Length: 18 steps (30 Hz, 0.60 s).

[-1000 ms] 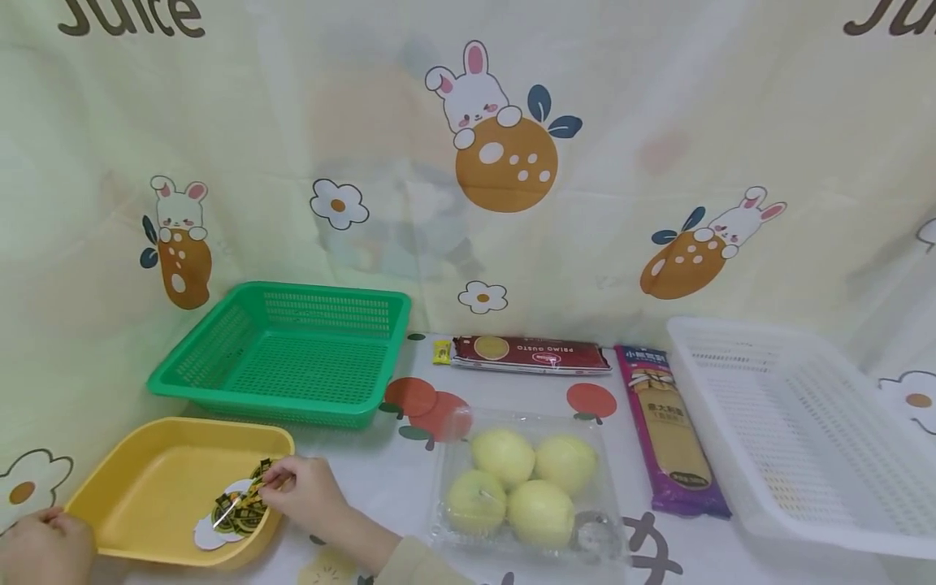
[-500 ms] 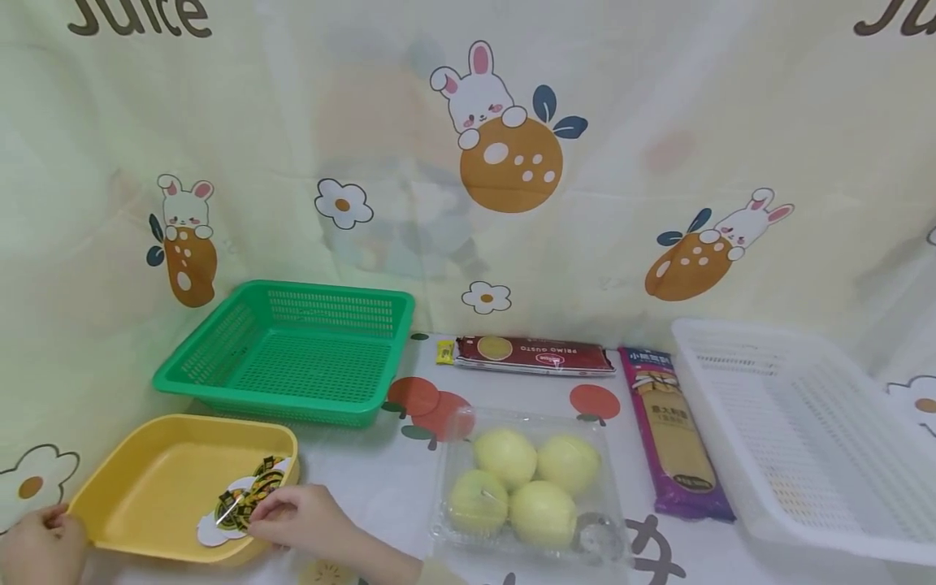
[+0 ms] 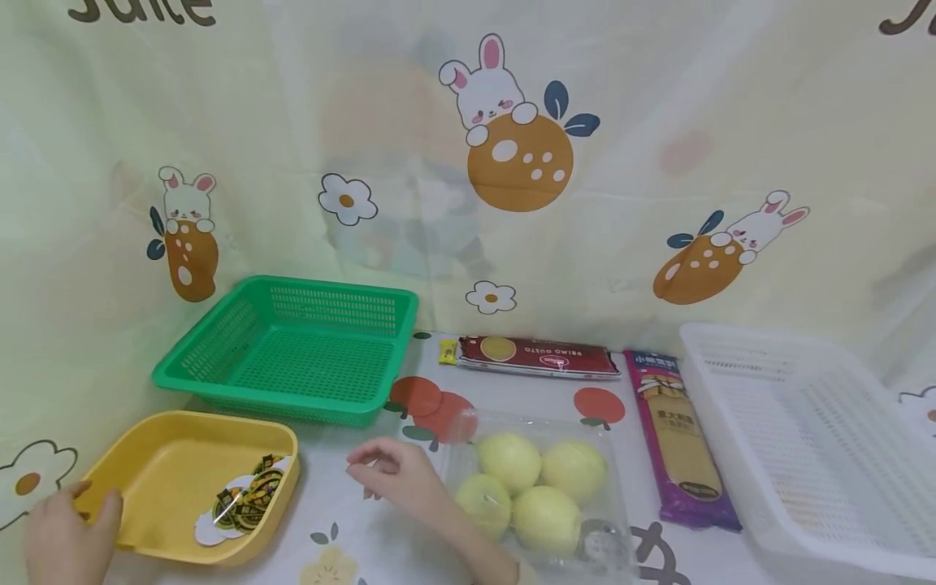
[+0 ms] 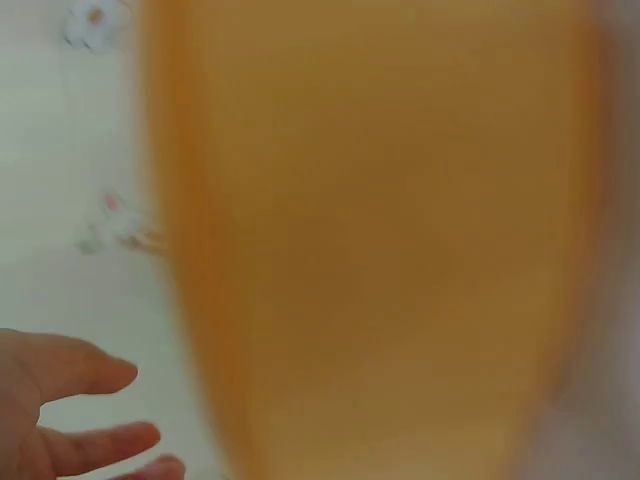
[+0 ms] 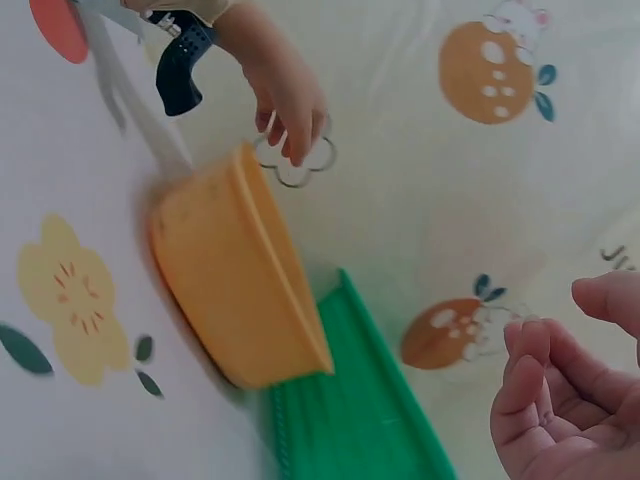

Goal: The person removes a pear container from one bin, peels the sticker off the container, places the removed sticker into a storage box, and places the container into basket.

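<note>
Head view showed the right hand [image 3: 398, 479] had let go of the round printed packet [image 3: 241, 508], which stayed in the yellow tray [image 3: 183, 443] at the counter's front left corner, and had swung rightward with fingers loosely curled on nothing, up against the clear clamshell of pears [image 3: 534, 487]. That placement looked finished. The left hand [image 3: 69, 536] steadied the smooth, round-cornered plastic tray by its near left rim, thumb over the edge, beside the perforated green basket [image 3: 292, 349].
</note>
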Each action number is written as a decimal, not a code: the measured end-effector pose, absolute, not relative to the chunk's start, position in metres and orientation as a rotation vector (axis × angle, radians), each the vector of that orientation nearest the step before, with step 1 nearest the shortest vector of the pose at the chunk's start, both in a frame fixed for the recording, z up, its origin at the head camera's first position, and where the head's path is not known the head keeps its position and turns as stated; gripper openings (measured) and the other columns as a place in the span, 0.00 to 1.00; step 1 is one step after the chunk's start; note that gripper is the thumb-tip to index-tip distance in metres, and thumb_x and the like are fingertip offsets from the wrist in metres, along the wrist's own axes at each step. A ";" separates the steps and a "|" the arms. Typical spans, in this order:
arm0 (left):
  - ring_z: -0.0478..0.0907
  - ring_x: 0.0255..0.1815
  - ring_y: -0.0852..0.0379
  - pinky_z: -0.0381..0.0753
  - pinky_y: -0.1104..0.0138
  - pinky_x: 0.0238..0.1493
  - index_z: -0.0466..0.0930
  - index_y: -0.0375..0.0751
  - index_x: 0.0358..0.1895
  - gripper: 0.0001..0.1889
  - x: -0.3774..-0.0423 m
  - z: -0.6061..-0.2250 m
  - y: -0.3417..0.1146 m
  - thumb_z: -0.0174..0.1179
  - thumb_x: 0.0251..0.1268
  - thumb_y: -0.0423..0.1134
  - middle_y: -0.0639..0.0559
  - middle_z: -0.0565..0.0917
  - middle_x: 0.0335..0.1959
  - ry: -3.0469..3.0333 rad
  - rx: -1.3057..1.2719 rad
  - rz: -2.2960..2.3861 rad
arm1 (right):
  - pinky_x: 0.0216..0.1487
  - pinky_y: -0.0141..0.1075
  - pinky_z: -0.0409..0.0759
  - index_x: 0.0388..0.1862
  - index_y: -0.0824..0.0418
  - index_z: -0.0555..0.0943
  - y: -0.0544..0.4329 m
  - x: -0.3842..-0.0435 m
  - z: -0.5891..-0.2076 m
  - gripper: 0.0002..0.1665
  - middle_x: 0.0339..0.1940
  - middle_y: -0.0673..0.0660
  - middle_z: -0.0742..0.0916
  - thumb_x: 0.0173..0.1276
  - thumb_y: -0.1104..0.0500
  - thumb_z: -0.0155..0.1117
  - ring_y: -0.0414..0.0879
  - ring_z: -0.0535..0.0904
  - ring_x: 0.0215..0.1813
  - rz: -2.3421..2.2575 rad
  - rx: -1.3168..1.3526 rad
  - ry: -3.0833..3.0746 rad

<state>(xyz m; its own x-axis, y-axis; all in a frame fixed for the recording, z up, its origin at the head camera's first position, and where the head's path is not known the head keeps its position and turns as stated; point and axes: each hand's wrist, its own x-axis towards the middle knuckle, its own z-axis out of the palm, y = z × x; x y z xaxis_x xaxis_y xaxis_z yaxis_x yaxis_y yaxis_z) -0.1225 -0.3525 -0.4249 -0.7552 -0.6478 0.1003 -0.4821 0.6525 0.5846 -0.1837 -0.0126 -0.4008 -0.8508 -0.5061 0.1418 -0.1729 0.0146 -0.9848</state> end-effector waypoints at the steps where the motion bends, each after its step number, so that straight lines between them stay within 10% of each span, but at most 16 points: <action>1: 0.63 0.43 0.33 0.65 0.49 0.40 0.59 0.16 0.52 0.23 -0.125 -0.419 -0.347 0.46 0.62 0.36 0.25 0.63 0.45 -2.564 0.829 -0.772 | 0.29 0.29 0.74 0.40 0.66 0.78 -0.004 -0.183 -0.395 0.10 0.28 0.50 0.82 0.61 0.62 0.59 0.38 0.74 0.24 -1.921 -0.690 2.052; 18: 0.66 0.18 0.69 0.62 0.77 0.15 0.77 0.31 0.40 0.12 -0.151 -0.395 -0.255 0.60 0.48 0.22 0.44 0.80 0.29 -2.224 -0.106 -0.838 | 0.32 0.36 0.77 0.43 0.66 0.77 0.158 -0.184 -0.390 0.14 0.38 0.61 0.82 0.61 0.59 0.60 0.49 0.79 0.32 -1.915 -0.391 2.579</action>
<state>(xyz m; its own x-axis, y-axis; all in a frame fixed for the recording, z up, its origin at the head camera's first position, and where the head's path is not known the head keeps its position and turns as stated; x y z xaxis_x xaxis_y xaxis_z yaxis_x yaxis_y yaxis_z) -0.1514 -0.2548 -0.3949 -0.7197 -0.1714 0.6728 0.3150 0.7829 0.5365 -0.1841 0.1576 -0.3898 -0.9663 -0.1364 0.2182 -0.2483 0.2717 -0.9298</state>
